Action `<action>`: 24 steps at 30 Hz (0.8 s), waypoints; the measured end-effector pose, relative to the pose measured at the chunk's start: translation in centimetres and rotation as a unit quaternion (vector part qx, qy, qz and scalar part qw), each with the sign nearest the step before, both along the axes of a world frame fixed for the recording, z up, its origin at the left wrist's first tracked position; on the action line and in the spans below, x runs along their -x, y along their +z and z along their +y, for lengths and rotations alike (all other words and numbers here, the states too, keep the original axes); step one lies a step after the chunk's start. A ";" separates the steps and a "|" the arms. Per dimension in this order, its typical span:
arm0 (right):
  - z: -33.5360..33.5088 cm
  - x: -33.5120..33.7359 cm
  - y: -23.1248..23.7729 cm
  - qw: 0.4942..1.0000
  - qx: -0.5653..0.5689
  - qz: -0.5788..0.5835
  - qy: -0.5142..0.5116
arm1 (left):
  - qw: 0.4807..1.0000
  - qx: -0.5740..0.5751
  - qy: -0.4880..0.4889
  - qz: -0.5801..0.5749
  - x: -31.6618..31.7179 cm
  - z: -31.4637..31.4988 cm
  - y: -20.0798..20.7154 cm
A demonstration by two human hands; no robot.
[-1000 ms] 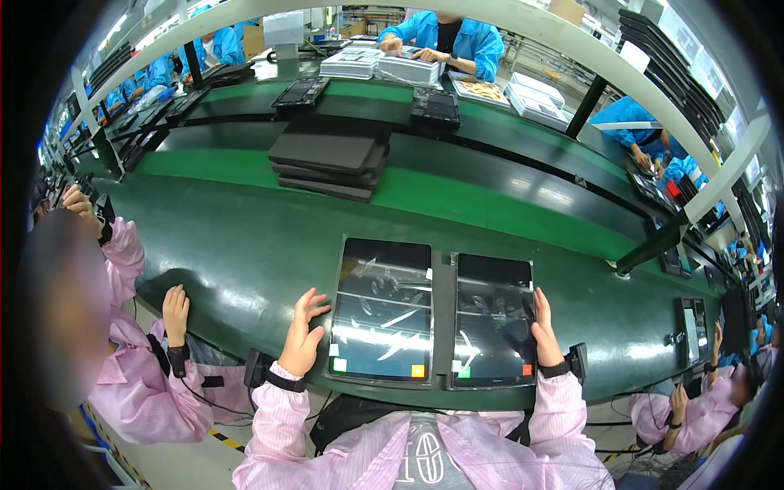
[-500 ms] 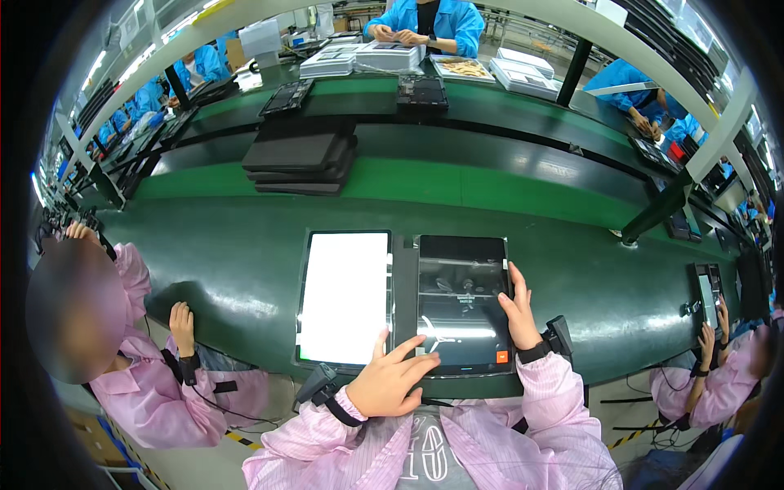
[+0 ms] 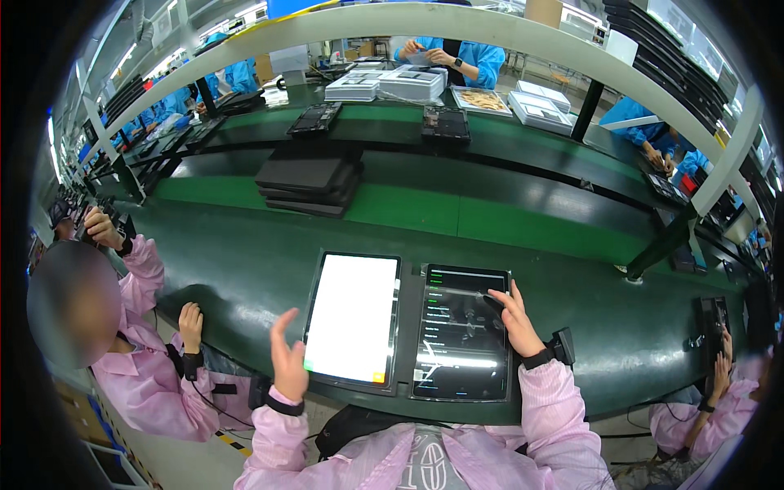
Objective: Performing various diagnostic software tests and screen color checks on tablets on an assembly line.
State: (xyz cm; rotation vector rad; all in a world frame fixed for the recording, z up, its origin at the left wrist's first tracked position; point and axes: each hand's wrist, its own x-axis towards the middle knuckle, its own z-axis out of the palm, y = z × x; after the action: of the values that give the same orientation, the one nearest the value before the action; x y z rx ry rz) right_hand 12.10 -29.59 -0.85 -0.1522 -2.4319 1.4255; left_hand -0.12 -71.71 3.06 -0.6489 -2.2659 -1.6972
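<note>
Two tablets lie side by side on the green workbench. The left tablet (image 3: 353, 318) shows a bright white screen with a small orange patch at its lower right corner. On the right tablet (image 3: 461, 347) the screen is dark, with a column of small text lines, and a clear film with glare covers it. My left hand (image 3: 289, 359) is raised beside the left tablet's left edge, fingers apart, holding nothing. My right hand (image 3: 516, 322) reaches over the right tablet's right edge, fingers stretched over its upper screen; whether a fingertip touches it I cannot tell.
A stack of dark flat panels (image 3: 306, 184) stands on the far part of the bench. Opened devices (image 3: 446, 124) lie on the raised belt beyond. A co-worker in pink (image 3: 151, 384) sits at the left, another at the right. White posts (image 3: 727, 175) frame the bench.
My left hand has lifted off the right tablet and swung left past the white one. My right hand's fingers moved over the screen. The right tablet's display now lists text. My view has shifted.
</note>
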 end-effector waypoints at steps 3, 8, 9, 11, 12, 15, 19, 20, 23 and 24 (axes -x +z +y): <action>-0.3 0.2 0.1 1.000 -0.028 -0.010 -0.006 | 0.992 -0.092 0.026 -0.082 1.4 -2.2 -2.8; -0.7 0.1 0.4 0.996 -0.081 -0.035 -0.008 | 0.981 -0.157 0.011 -0.110 1.4 -2.7 -6.0; -0.8 0.1 0.3 0.996 -0.080 -0.034 -0.007 | 0.983 -0.155 0.012 -0.098 1.3 -2.7 -6.2; -0.6 0.1 0.0 0.999 -0.025 0.024 -0.012 | 0.984 -0.147 0.028 -0.100 1.2 -2.5 -6.1; -0.5 0.2 -0.2 0.999 -0.018 0.033 -0.021 | 0.983 -0.155 0.023 -0.100 1.2 -2.5 -5.9; -0.7 -0.4 -0.7 0.996 0.053 0.062 -0.032 | 0.985 -0.138 0.028 -0.099 0.7 -2.1 -5.3; -2.6 -1.1 -0.2 0.985 0.139 0.080 -0.067 | 0.985 -0.136 0.070 -0.074 -2.5 -1.3 -5.3; -3.3 -1.1 0.2 0.980 0.162 0.085 -0.076 | 0.973 -0.187 0.083 -0.104 -3.9 -1.0 -5.5; -5.9 0.0 0.9 0.959 0.241 0.093 -0.119 | 0.972 -0.169 0.160 -0.029 -6.4 -0.7 -6.3; -7.1 0.9 0.8 0.951 0.263 0.099 -0.128 | 0.961 -0.225 0.156 -0.045 -6.8 -0.7 -6.7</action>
State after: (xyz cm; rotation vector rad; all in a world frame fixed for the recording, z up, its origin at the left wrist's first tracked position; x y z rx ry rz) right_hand 11.17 -36.71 -0.01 -0.4064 -1.7523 1.8268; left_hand 6.69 -72.37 -3.62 -0.1094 -1.8075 -2.0020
